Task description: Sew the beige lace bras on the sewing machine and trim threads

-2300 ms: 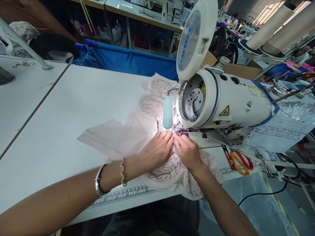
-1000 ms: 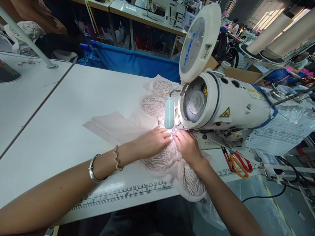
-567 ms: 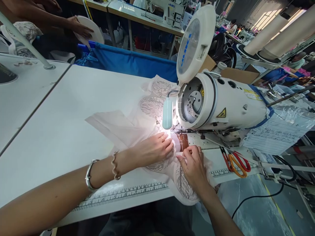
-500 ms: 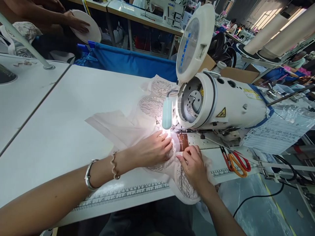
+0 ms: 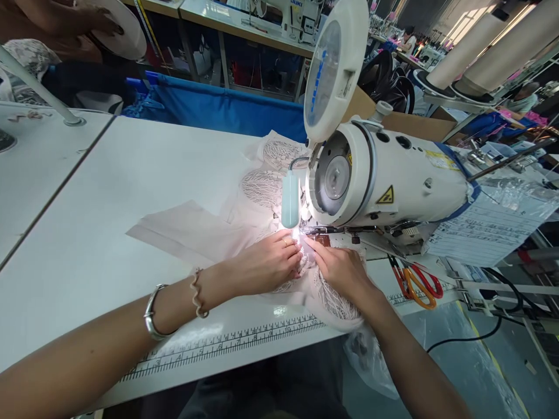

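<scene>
A pale pink lace garment (image 5: 261, 187) with moulded, cup-like parts lies under the sewing machine's (image 5: 410, 174) needle area, where a small lamp (image 5: 290, 201) glares on it. My left hand (image 5: 273, 262) rests on the lace just left of the lit spot, fingers curled and pressed together on the cloth. From the right, my right hand (image 5: 340, 269) grips the garment's edge, its foremost fingers stretched close to the presser foot. Glare and my fingers hide the needle and the seam. A plain pink fabric panel (image 5: 183, 230) spreads out to the left.
Orange and red-handled scissors (image 5: 417, 285) lie right of the machine. A printed ruler (image 5: 227, 343) runs along the table's front edge. Behind the table hangs a blue cloth bin (image 5: 227, 107). Another person's hand (image 5: 98, 20) holds a round pale piece at upper left.
My right hand has moved up and left toward the needle area, and the lace cup beneath it has shifted upward. The wheel in the machine's open end now looks blurred, as if spinning.
</scene>
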Tool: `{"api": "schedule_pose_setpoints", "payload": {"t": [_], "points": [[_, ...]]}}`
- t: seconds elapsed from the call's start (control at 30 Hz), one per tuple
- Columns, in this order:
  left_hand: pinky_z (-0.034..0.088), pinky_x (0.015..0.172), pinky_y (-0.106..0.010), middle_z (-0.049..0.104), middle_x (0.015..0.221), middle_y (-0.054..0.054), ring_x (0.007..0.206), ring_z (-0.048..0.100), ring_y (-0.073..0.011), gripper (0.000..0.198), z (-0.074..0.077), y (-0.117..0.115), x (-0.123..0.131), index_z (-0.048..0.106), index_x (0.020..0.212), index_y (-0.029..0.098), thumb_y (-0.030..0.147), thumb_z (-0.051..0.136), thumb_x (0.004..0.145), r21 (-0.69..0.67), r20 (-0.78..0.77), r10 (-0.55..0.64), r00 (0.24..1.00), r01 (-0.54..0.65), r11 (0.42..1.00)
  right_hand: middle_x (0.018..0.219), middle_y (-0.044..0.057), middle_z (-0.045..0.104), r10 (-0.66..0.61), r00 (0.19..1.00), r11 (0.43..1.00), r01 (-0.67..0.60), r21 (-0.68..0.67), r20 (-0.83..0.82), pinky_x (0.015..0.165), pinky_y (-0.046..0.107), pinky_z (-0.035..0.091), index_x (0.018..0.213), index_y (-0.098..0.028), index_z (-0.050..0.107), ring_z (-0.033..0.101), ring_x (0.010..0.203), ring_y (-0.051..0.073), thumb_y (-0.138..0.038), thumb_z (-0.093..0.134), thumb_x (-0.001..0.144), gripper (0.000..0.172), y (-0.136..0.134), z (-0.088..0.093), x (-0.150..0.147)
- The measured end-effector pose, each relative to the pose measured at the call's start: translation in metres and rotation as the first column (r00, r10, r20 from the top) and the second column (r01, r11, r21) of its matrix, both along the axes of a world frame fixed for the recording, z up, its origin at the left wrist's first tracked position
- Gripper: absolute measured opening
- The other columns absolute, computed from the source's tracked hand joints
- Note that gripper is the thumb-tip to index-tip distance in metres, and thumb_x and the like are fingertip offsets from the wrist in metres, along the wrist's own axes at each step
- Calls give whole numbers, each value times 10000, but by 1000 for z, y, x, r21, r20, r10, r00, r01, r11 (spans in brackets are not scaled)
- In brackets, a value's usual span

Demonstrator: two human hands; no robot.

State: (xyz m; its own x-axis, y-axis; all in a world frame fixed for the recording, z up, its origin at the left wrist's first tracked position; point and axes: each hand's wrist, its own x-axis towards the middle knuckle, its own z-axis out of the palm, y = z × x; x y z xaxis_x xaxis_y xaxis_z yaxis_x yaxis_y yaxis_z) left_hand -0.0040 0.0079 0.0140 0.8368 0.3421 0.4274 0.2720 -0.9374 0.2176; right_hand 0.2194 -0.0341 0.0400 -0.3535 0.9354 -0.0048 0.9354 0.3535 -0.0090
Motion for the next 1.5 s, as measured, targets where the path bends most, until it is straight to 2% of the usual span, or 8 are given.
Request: {"api": "schedule_pose_setpoints", "payload": {"t": [0.17, 0.4, 0.67, 0.9, 1.07, 1.3, 1.43, 1.5], "points": [[446, 908, -414, 724, 992, -103, 933, 621, -232, 358, -2, 2, 0, 702, 935, 149, 252, 391, 1079, 26, -52, 0, 999, 2, 1000, 756, 11, 781, 28, 1000, 999, -28, 29, -12, 571, 276, 380, 1367, -253, 657, 664, 623, 174, -178, 473, 982, 433, 6, -5, -1], [428, 883, -412, 719, 979, -110, 953, 626, -255, 401, -1, 7, -4, 666, 1130, 139, 432, 397, 1083, 34, -81, 21, 996, -18, 999, 938, 30, 816, 108, 988, 989, -96, 114, -107, 676, 253, 480, 1254, -241, 727, 732, 788, 166, -147, 453, 987, 394, 11, -12, 6], [386, 1008, -480, 729, 1121, -157, 1079, 646, -291, 457, 1, 7, -6, 715, 1015, 116, 433, 394, 1087, 129, -122, 67, 990, -51, 990, 1009, 24, 812, 108, 986, 991, -97, 87, -130, 702, 262, 522, 1240, -250, 738, 742, 822, 172, -153, 469, 988, 382, 14, -13, 10], [354, 1033, -538, 723, 1141, -176, 1083, 654, -314, 497, 0, 10, -7, 673, 1122, 104, 457, 324, 1096, 143, -106, 94, 990, -79, 987, 1053, 27, 805, 104, 984, 994, -97, 57, -144, 735, 268, 539, 1266, -254, 722, 741, 873, 180, -134, 461, 980, 406, 18, -12, 12], [346, 1047, -534, 708, 1160, -167, 1130, 640, -327, 466, 0, 10, -7, 699, 1085, 109, 435, 365, 1091, 113, -118, 81, 990, -68, 991, 976, 36, 800, 165, 974, 985, -156, 69, -156, 740, 268, 530, 1210, -243, 745, 722, 864, 179, -106, 440, 975, 408, 22, -13, 13], [317, 1064, -573, 717, 1120, -157, 1067, 650, -312, 502, 0, 13, -8, 665, 1134, 126, 443, 279, 1103, 113, -111, 104, 988, -92, 989, 820, 19, 751, 140, 986, 990, -137, 41, -92, 585, 272, 425, 1202, -273, 727, 661, 739, 182, -76, 388, 955, 463, 26, -13, 15], [303, 1074, -567, 697, 1162, -164, 1139, 614, -320, 533, -1, 11, -8, 673, 1013, 124, 448, 260, 1104, 107, -132, 94, 987, -80, 991, 913, 49, 759, 53, 995, 998, -51, 22, -82, 577, 281, 385, 1096, -226, 681, 672, 768, 212, -300, 557, 965, 196, 15, -3, 18], [307, 1073, -552, 702, 1121, -158, 1120, 614, -316, 526, -2, 10, -7, 674, 981, 127, 469, 292, 1096, 95, -128, 83, 988, -71, 993, 840, 49, 742, 16, 997, 1000, -18, -24, -73, 572, 283, 379, 1031, -202, 636, 658, 702, 224, -410, 649, 914, 238, 6, -1, 21]]}}
